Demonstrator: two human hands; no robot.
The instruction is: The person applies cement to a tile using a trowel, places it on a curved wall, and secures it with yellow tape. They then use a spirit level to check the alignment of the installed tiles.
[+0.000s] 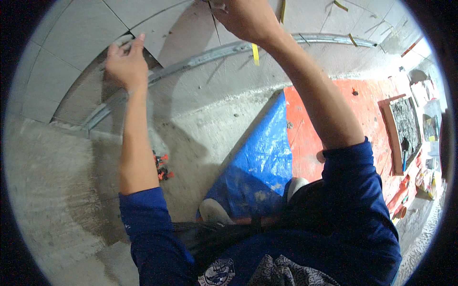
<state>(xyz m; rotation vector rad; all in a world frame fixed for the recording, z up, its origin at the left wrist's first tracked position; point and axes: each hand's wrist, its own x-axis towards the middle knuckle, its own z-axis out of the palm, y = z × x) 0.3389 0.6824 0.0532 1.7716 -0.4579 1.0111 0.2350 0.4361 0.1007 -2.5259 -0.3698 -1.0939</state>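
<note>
My left hand (126, 64) is raised to the tiled wall, beside the tip of a dark untiled gap (86, 90). Its fingers are half curled, with the thumb standing apart; I make out nothing held in them. My right hand (245, 19) reaches higher, against the pale wall tiles (164, 33), and the upper picture edge cuts it off. Its fingers are mostly out of sight, so what they touch is hidden. Below both hands, a long metal rail (205, 57) runs along the wall under the tiles.
Yellow strips (255, 54) hang from the wall. Red-and-black small parts (163, 168) lie on the concrete floor by my left forearm. A blue-and-red tarp (257, 162) spreads under my feet. At the right stands a tray of grey mortar (403, 126), with packages (427, 183) near it.
</note>
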